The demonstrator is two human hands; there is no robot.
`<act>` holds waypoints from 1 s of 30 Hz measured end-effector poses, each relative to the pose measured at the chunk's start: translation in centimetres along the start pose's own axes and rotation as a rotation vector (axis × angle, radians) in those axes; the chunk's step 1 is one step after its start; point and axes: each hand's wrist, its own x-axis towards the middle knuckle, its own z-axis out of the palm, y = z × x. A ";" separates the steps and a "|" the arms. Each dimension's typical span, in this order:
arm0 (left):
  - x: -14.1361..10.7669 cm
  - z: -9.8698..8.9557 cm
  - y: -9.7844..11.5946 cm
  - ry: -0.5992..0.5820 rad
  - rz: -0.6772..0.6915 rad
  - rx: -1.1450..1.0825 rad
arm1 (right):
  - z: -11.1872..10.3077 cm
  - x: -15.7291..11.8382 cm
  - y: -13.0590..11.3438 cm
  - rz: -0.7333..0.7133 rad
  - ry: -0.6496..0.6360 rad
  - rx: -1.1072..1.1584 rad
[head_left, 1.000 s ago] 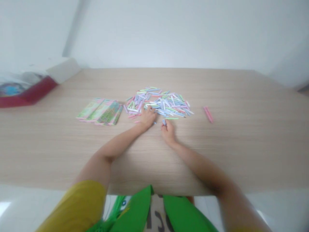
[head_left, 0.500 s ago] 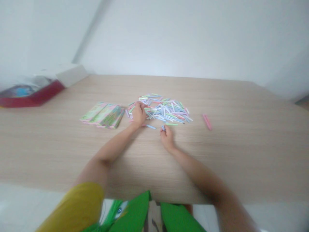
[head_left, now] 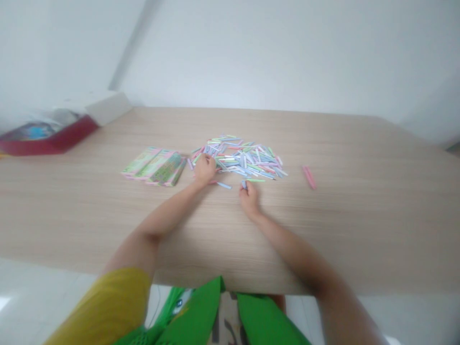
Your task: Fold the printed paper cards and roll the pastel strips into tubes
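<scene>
Reaching forward, left hand (head_left: 205, 169) curled at stick pile (head_left: 251, 162), fingers' hold unclear; right hand (head_left: 250, 198) clamped on blue sticks (head_left: 244, 184)

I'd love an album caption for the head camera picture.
Left hand at a heap of pastel sticks, right hand holding something pale blue, pink sticks lying apart.

Box (head_left: 59, 142): frame is cropping its left. Packs (head_left: 147, 165): print is blurring. Left hand (head_left: 205, 169): I am not discerning its grip. Right hand (head_left: 250, 199): partly hiding blue sticks (head_left: 244, 184).

Mustard-yellow sleeve (head_left: 104, 309), bright green garment (head_left: 196, 314), beige panel (head_left: 227, 309) (dark markings (head_left: 232, 330)); bare forearms (head_left: 172, 211)
</scene>
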 end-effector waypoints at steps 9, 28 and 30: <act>-0.7 0.0 1.7 -0.551 0.359 0.738 | 0.0 0.1 0.2 0.012 0.006 0.016; -0.4 1.1 3.6 -0.728 0.805 0.809 | -2.6 1.6 0.8 -0.074 -0.061 -0.321; -0.4 0.3 3.5 -0.682 0.832 0.829 | -4.6 2.8 0.8 -0.166 -0.095 -0.605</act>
